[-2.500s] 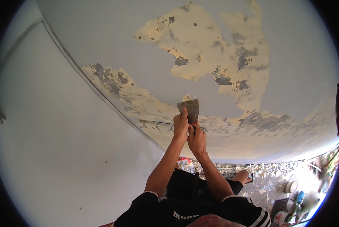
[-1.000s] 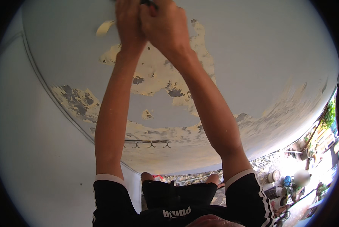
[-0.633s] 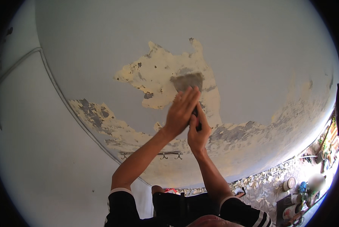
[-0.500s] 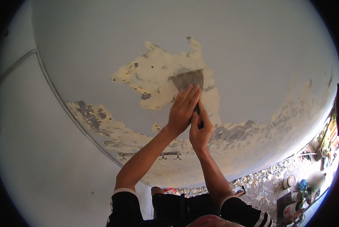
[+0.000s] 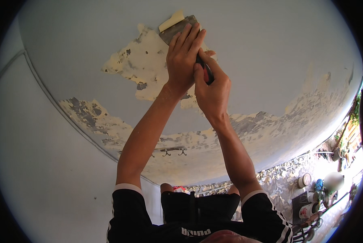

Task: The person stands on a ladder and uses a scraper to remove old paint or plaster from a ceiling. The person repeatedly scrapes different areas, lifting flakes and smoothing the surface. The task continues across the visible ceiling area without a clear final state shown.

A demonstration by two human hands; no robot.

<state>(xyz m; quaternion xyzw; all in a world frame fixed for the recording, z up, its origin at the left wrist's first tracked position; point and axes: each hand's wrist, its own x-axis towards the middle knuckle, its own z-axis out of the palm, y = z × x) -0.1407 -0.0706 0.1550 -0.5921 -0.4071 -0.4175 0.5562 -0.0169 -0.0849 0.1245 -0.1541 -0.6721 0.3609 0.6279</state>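
Note:
A wide-bladed scraper (image 5: 172,34) lies against the wall at the top edge of a bare cream patch (image 5: 145,60). My right hand (image 5: 213,91) is closed around its black and red handle. The fingers of my left hand (image 5: 182,60) are stretched flat over the back of the blade, pressing on it. Beyond the blade's edge, a strip of loosened paint (image 5: 172,21) curls off the wall. Grey painted wall (image 5: 262,60) surrounds the patch. My left hand hides part of the patch and of the blade.
A rail of hooks (image 5: 169,151) is fixed lower on the wall, below a band of flaking paint (image 5: 90,113). Paint chips (image 5: 280,177) litter the floor at right, where a round tub (image 5: 304,180) and a white bucket (image 5: 307,211) stand. A corner strip (image 5: 70,116) runs down the left.
Both hands and the scraper have moved up the wall and slightly left, to the top of the patch. A strip of paint now curls ahead of the blade.

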